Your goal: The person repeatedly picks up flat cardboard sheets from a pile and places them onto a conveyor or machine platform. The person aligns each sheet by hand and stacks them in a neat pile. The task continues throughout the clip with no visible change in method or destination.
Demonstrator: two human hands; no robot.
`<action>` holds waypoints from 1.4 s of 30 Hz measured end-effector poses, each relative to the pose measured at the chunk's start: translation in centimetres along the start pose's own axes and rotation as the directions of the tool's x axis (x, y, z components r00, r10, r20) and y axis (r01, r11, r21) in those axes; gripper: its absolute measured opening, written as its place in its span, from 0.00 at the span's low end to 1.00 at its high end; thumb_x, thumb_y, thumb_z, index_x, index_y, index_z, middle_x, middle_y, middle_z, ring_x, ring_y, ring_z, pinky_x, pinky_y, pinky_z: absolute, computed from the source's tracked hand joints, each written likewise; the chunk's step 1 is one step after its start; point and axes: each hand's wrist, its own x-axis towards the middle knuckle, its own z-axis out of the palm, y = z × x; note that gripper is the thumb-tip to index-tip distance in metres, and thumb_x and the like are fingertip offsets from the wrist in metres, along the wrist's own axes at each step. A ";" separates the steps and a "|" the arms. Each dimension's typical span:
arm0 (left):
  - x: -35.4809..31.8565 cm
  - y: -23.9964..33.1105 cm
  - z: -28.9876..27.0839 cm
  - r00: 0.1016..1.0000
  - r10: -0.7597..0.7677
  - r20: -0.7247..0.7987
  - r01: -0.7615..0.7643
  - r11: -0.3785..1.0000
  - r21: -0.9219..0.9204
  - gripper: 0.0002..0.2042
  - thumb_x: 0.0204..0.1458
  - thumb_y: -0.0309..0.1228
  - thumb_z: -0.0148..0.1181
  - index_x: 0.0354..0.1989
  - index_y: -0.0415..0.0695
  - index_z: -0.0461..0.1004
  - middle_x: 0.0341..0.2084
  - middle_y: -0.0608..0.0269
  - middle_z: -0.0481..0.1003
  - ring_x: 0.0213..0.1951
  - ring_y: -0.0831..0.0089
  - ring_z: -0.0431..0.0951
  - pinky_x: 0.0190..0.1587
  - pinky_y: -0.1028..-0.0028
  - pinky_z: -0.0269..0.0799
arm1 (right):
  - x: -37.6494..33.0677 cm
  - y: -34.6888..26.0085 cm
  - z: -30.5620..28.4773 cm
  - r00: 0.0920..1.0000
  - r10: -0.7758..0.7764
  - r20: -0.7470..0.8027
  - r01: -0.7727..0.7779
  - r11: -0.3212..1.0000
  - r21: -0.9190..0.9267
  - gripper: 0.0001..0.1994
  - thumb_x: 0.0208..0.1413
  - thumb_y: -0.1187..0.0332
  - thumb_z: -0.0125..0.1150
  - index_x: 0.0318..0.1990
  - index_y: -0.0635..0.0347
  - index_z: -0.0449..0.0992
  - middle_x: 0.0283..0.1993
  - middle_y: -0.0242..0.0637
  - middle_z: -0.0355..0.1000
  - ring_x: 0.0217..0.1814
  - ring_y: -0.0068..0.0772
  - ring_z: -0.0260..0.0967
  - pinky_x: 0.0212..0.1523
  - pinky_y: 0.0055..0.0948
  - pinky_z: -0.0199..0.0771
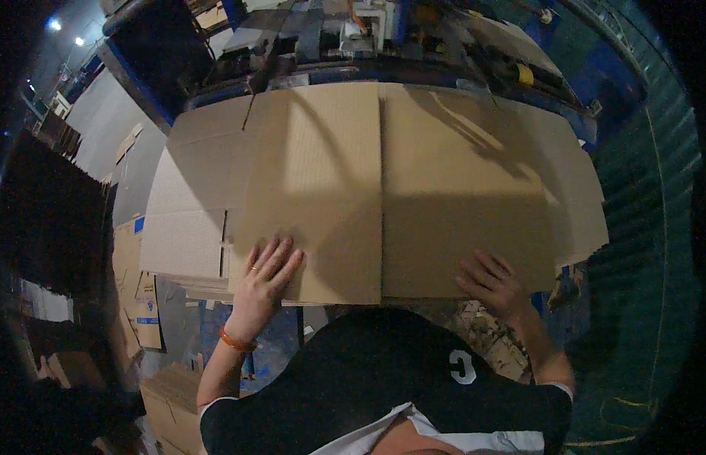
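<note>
A brown cardboard sheet lies flat in front of me as two panels, a left panel (334, 167) and a right panel (459, 227), meeting at a straight seam in the middle. Under it, paler slotted cardboard sheets (187, 235) stick out to the left and right; layered edges show at the near left. My left hand (271, 269) rests on the left panel's near part, fingers stretched out. On the near right part of the right panel lies my right hand (493, 282), its fingers extended and somewhat blurred. Neither hand grips anything visible.
A machine with a dark front bar (330, 74) and blue frame stands just beyond the sheets. At left, flat printed cartons (136, 296) lie on the grey floor. Cardboard scraps (493, 341) lie below the near edge. A green corrugated wall (656, 227) rises at right.
</note>
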 end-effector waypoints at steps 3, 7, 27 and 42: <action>0.3 0.7 0.3 0.995 -0.011 0.098 0.010 1.000 0.011 0.23 0.48 0.25 0.46 0.56 0.46 0.64 0.58 0.55 0.61 0.60 0.56 0.59 0.62 0.57 0.50 | -0.5 0.6 0.7 0.996 -0.064 -0.062 0.062 0.998 -0.027 0.21 0.50 0.64 0.51 0.54 0.37 0.67 0.60 0.27 0.61 0.62 0.39 0.57 0.59 0.42 0.59; 0.4 0.8 0.1 0.998 -0.019 0.067 0.021 0.999 -0.029 0.24 0.47 0.24 0.47 0.56 0.46 0.63 0.58 0.55 0.60 0.60 0.55 0.58 0.62 0.57 0.50 | -0.7 0.9 1.5 0.999 -0.047 -0.027 0.047 0.999 -0.001 0.21 0.49 0.61 0.53 0.54 0.38 0.68 0.59 0.27 0.62 0.62 0.39 0.57 0.58 0.42 0.60; 12.7 -21.8 9.1 0.690 -0.689 -0.224 0.578 0.710 -0.403 0.16 0.53 0.42 0.50 0.38 0.42 0.77 0.29 0.47 0.76 0.38 0.55 0.77 0.43 0.64 0.69 | 0.5 29.8 11.0 0.500 0.864 -0.050 -0.826 0.494 0.271 0.18 0.55 0.54 0.44 0.42 0.54 0.75 0.51 0.44 0.68 0.47 0.46 0.69 0.47 0.41 0.67; 12.2 -12.4 2.5 0.867 -0.453 -0.207 0.463 0.886 0.002 0.23 0.50 0.40 0.54 0.51 0.41 0.65 0.47 0.43 0.66 0.51 0.48 0.66 0.50 0.56 0.62 | 4.5 20.9 3.6 0.572 0.808 -0.140 -0.775 0.588 0.233 0.18 0.53 0.61 0.52 0.48 0.61 0.68 0.56 0.53 0.60 0.58 0.57 0.55 0.56 0.41 0.58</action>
